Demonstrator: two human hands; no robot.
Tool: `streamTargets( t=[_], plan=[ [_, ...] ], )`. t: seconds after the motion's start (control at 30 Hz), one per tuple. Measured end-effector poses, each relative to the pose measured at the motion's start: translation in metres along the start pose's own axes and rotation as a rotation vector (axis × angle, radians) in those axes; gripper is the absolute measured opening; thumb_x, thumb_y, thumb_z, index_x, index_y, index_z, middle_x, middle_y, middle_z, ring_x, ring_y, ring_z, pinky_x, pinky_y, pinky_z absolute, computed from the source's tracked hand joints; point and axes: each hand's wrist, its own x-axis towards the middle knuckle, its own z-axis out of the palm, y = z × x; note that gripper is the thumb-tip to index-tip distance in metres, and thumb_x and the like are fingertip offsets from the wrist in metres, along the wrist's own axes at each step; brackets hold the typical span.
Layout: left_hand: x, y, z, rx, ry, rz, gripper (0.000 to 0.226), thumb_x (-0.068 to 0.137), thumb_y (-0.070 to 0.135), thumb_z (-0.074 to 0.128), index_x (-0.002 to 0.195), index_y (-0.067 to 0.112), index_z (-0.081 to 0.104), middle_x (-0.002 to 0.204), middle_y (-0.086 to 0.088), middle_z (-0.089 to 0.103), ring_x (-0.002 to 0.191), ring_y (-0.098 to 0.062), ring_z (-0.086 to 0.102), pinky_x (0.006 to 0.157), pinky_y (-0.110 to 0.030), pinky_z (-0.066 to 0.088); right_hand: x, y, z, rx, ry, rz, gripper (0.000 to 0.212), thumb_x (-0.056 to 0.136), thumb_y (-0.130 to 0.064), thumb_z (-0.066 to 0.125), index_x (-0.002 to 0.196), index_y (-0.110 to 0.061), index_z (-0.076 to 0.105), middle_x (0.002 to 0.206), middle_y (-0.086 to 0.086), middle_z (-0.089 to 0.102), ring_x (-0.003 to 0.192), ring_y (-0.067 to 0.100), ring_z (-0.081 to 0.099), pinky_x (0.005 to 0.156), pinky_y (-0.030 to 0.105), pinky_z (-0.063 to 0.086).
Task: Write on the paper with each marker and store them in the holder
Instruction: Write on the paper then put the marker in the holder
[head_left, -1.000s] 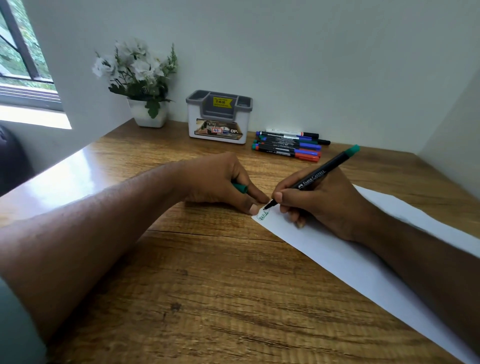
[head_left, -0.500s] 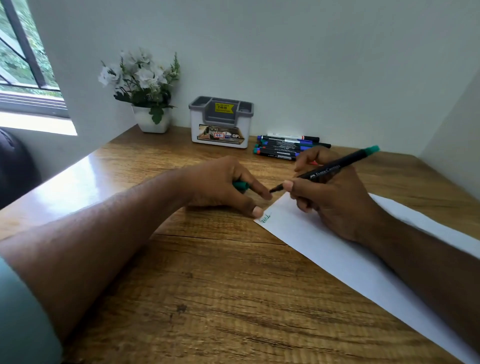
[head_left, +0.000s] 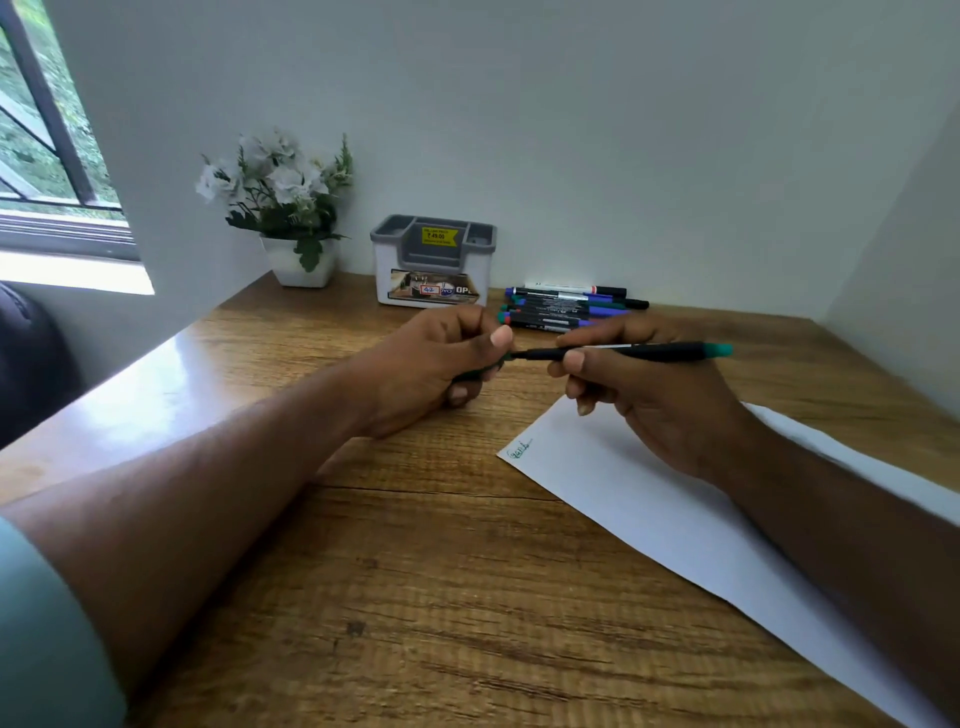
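Status: one marker used so far, by my reading. The white sheet of paper (head_left: 675, 519), lying toward the desk's right edge, carries a single small green scribble (head_left: 521, 448) at its near-left corner; no other ink shows on it. The grey-and-white plastic holder (head_left: 434, 260) at the desk's back edge appears to hold nothing yet, though its compartments are only partly visible. The remaining bundle of black-barrelled markers with coloured caps (head_left: 566, 306) lies flat just right of the holder, untouched. So nearly all the writing and all the storing are left.

Grip: the right hand (head_left: 654, 395) pinches the slim black marker with a green end (head_left: 623, 352) between thumb and curled fingers, holding it level above the wooden desk (head_left: 363, 597). The left hand (head_left: 436, 364) is curled round the small green cap (head_left: 480, 371), which is mostly hidden in the fist.

Change against half a second ago: the marker has lifted off the paper and swung from a slant to horizontal, its tip now meeting the cap at the left hand. The left hand has left the paper's corner and risen. Likely step: recapping.
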Motion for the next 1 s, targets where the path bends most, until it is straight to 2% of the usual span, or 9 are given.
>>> streamTargets(
  t=[0.13, 0.2, 0.3, 0.43, 0.5, 0.6, 0.73, 0.87, 1.0],
  plan=[
    [0.001, -0.001, 0.005, 0.017, 0.008, 0.049, 0.027, 0.082, 0.029, 0.059, 0.089, 0.004, 0.058, 0.062, 0.003, 0.056, 0.047, -0.009, 0.038, 0.047, -0.02, 0.033, -0.001, -0.003, 0.005, 0.0, -0.01, 0.038, 0.022, 0.072, -0.004, 0.075, 0.091, -0.012, 0.065, 0.075, 0.018, 0.071, 0.056, 0.021, 0.063, 0.05, 0.028, 0.049],
    [0.002, -0.002, 0.01, -0.008, -0.015, 0.06, 0.024, 0.081, 0.029, 0.06, 0.087, 0.005, 0.061, 0.063, 0.002, 0.058, 0.047, -0.009, 0.038, 0.046, -0.019, 0.032, 0.0, -0.004, 0.009, -0.005, -0.003, 0.047, 0.026, 0.074, -0.001, 0.073, 0.086, -0.014, 0.054, 0.064, 0.015, 0.068, 0.045, 0.02, 0.058, 0.043, 0.025, 0.046],
    [0.002, -0.004, 0.015, -0.083, -0.003, 0.049, 0.018, 0.078, 0.027, 0.064, 0.081, 0.009, 0.066, 0.067, -0.003, 0.06, 0.046, -0.009, 0.038, 0.046, -0.021, 0.03, 0.002, -0.002, 0.011, -0.038, 0.008, 0.082, 0.026, 0.071, -0.008, 0.077, 0.078, -0.015, 0.053, 0.052, 0.009, 0.06, 0.037, 0.016, 0.048, 0.036, 0.02, 0.037],
    [0.007, -0.009, 0.01, -0.146, 0.134, 0.029, 0.016, 0.069, 0.022, 0.072, 0.075, 0.009, 0.067, 0.064, -0.006, 0.058, 0.045, -0.01, 0.037, 0.051, -0.028, 0.023, 0.001, 0.0, 0.004, 0.19, -0.061, 0.188, 0.015, 0.077, -0.015, 0.072, 0.088, -0.008, 0.065, 0.076, 0.016, 0.069, 0.049, 0.016, 0.055, 0.042, 0.023, 0.043],
    [0.009, -0.01, 0.009, -0.161, 0.168, 0.028, 0.019, 0.066, 0.023, 0.074, 0.075, 0.008, 0.066, 0.063, -0.005, 0.057, 0.046, -0.01, 0.038, 0.053, -0.03, 0.023, 0.003, 0.001, -0.001, 0.199, -0.013, 0.177, 0.018, 0.076, -0.016, 0.072, 0.092, -0.007, 0.07, 0.083, 0.018, 0.071, 0.051, 0.017, 0.057, 0.043, 0.025, 0.045],
    [0.009, -0.009, 0.012, -0.148, 0.178, 0.036, 0.016, 0.072, 0.024, 0.072, 0.074, 0.01, 0.064, 0.062, -0.004, 0.054, 0.046, -0.01, 0.038, 0.051, -0.026, 0.027, 0.008, 0.003, -0.003, 0.091, 0.105, 0.067, 0.015, 0.067, -0.013, 0.075, 0.081, -0.008, 0.069, 0.074, 0.018, 0.068, 0.049, 0.017, 0.056, 0.043, 0.024, 0.045],
    [0.011, -0.006, 0.015, -0.122, 0.149, 0.015, 0.023, 0.093, 0.027, 0.057, 0.075, 0.013, 0.06, 0.055, 0.001, 0.043, 0.047, -0.01, 0.033, 0.047, -0.024, 0.03, 0.011, 0.008, 0.001, -0.026, 0.11, 0.016, 0.018, 0.065, -0.009, 0.079, 0.076, 0.0, 0.068, 0.07, 0.024, 0.063, 0.05, 0.019, 0.057, 0.045, 0.026, 0.047],
    [0.01, -0.007, 0.017, -0.065, 0.184, 0.037, 0.021, 0.092, 0.026, 0.06, 0.08, 0.008, 0.06, 0.052, 0.004, 0.042, 0.049, -0.012, 0.033, 0.047, -0.027, 0.031, 0.009, 0.008, 0.0, -0.229, 0.06, -0.058, 0.013, 0.072, -0.001, 0.078, 0.079, 0.007, 0.07, 0.056, 0.002, 0.062, 0.044, 0.013, 0.049, 0.042, 0.025, 0.042],
    [0.008, -0.008, 0.02, 0.007, 0.219, 0.066, 0.022, 0.093, 0.025, 0.061, 0.088, 0.003, 0.061, 0.053, 0.001, 0.041, 0.047, -0.012, 0.032, 0.045, -0.026, 0.03, 0.009, 0.007, 0.003, -0.362, 0.049, -0.128, 0.006, 0.073, -0.002, 0.078, 0.076, -0.001, 0.073, 0.058, -0.008, 0.065, 0.048, 0.001, 0.053, 0.05, 0.012, 0.04]
  ],
)
